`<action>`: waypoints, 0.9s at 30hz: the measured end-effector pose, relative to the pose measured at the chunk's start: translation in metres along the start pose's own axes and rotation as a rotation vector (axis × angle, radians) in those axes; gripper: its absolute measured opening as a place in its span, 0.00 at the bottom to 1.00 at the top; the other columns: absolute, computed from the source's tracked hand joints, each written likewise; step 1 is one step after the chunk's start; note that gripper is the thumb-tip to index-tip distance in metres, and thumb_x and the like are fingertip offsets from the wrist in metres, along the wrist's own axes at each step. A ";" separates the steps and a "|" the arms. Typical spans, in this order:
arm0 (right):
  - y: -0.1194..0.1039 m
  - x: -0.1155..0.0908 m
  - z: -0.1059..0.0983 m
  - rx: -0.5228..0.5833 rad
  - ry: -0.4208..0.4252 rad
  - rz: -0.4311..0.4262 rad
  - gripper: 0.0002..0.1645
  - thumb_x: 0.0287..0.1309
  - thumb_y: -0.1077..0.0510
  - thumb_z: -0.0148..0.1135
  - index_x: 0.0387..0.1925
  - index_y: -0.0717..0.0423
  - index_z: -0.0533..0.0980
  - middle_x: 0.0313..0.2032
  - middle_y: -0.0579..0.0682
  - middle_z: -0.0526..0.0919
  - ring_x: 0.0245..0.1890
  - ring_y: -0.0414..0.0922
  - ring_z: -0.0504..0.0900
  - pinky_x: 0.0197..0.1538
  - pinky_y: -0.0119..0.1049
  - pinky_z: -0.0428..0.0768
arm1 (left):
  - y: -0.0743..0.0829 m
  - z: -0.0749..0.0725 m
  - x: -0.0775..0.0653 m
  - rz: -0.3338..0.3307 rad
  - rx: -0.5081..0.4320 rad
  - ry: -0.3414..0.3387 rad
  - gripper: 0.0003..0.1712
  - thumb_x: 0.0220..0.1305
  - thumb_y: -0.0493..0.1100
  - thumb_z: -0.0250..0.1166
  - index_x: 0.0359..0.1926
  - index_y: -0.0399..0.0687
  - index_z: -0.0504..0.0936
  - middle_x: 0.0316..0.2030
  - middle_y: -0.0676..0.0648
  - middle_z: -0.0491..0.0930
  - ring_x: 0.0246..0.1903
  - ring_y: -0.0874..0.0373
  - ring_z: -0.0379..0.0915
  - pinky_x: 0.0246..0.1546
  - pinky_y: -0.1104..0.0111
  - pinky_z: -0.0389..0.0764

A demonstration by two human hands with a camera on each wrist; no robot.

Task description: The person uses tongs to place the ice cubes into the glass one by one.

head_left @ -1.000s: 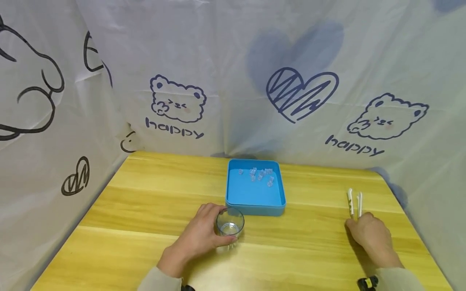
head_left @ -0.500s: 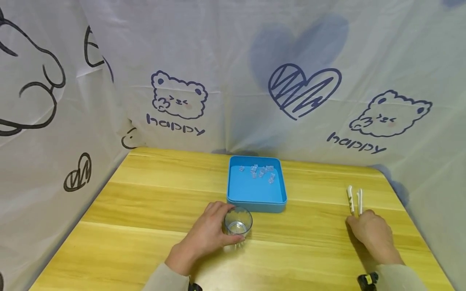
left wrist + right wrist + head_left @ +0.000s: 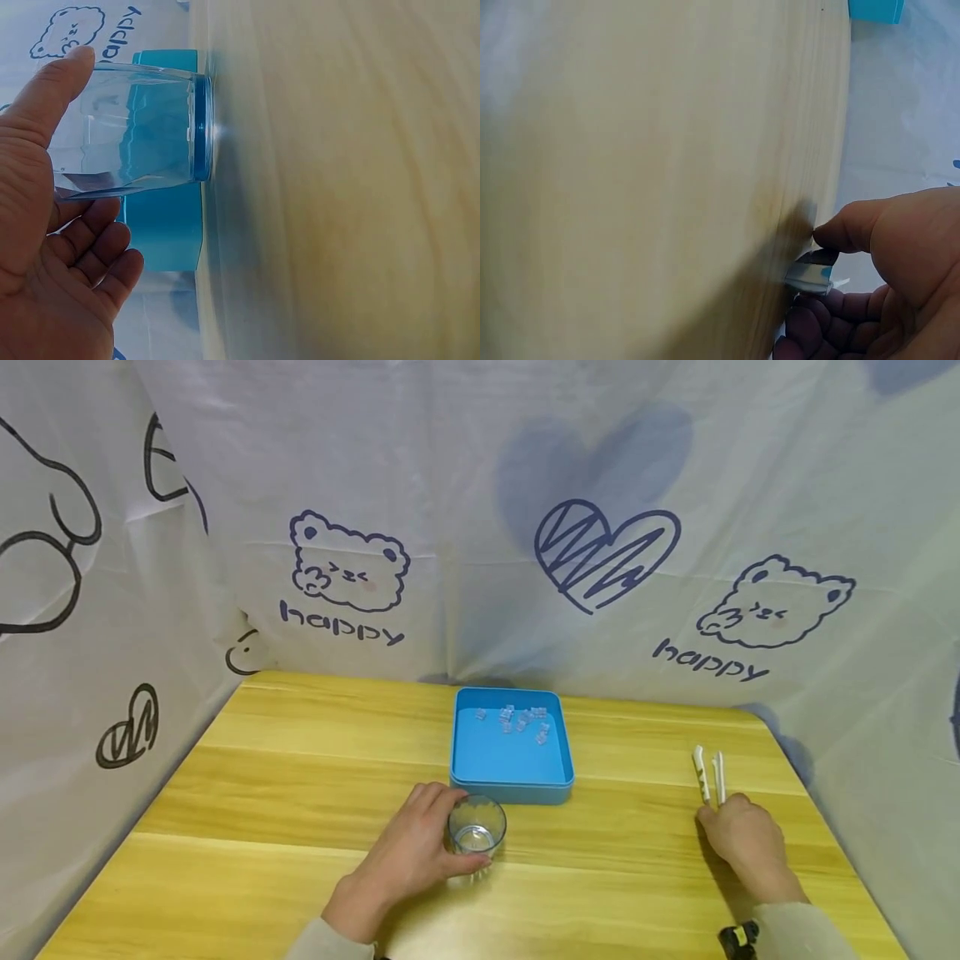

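My left hand [image 3: 412, 845] grips a clear drinking glass [image 3: 477, 828] from its left side, thumb at the front and fingers behind. In the left wrist view the glass [image 3: 124, 127] stands upright on the table. Just behind it is a square blue box [image 3: 512, 794], holding several small clear cubes [image 3: 522, 718] toward its back. On the right, my right hand [image 3: 747, 843] holds tongs [image 3: 702, 774] whose two white-tipped arms point away and stand apart. The right wrist view shows the metal end of the tongs [image 3: 810, 274] between thumb and fingers.
A yellow wood-grain table [image 3: 285, 777] lies under everything. White cloth [image 3: 480, 527] with bear and heart drawings hangs along its back and sides. Wood surface separates the box from the tongs.
The left hand has shifted the glass slightly to the right, nearer the front of the box. The right hand and tongs keep about the same place. The head view has swayed a little.
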State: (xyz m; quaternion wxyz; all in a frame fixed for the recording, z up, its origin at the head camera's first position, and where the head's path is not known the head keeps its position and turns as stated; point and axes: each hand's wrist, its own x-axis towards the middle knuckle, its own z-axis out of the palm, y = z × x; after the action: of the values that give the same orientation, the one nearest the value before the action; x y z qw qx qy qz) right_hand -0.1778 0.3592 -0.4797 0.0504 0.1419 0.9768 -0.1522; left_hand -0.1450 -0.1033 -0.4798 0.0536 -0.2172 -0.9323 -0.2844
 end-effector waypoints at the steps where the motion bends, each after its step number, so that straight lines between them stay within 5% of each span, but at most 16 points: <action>1: 0.001 0.000 0.000 -0.002 0.002 -0.001 0.25 0.73 0.47 0.51 0.29 0.65 0.70 0.23 0.60 0.77 0.24 0.56 0.79 0.27 0.54 0.77 | 0.000 0.000 0.000 -0.003 -0.003 -0.002 0.49 0.49 0.66 0.82 0.64 0.44 0.78 0.54 0.51 0.79 0.54 0.57 0.71 0.58 0.59 0.81; 9: 0.006 0.002 -0.003 0.012 -0.045 0.033 0.28 0.72 0.44 0.52 0.32 0.67 0.72 0.23 0.60 0.77 0.24 0.55 0.78 0.26 0.50 0.76 | 0.002 0.000 0.000 -0.011 -0.007 -0.003 0.47 0.49 0.65 0.83 0.63 0.44 0.79 0.53 0.51 0.79 0.53 0.57 0.71 0.58 0.58 0.81; 27: 0.010 -0.001 -0.003 0.036 0.011 0.015 0.26 0.73 0.46 0.49 0.34 0.69 0.70 0.25 0.62 0.78 0.26 0.58 0.80 0.28 0.55 0.77 | 0.003 -0.003 0.000 0.016 0.058 0.004 0.47 0.49 0.66 0.82 0.62 0.43 0.80 0.52 0.49 0.80 0.54 0.54 0.72 0.63 0.56 0.77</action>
State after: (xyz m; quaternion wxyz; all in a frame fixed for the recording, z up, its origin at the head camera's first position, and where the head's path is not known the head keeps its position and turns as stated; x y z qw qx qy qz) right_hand -0.1744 0.3690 -0.4799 0.0437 0.1507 0.9731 -0.1685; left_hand -0.1437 -0.1030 -0.4755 0.0640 -0.2222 -0.9383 -0.2572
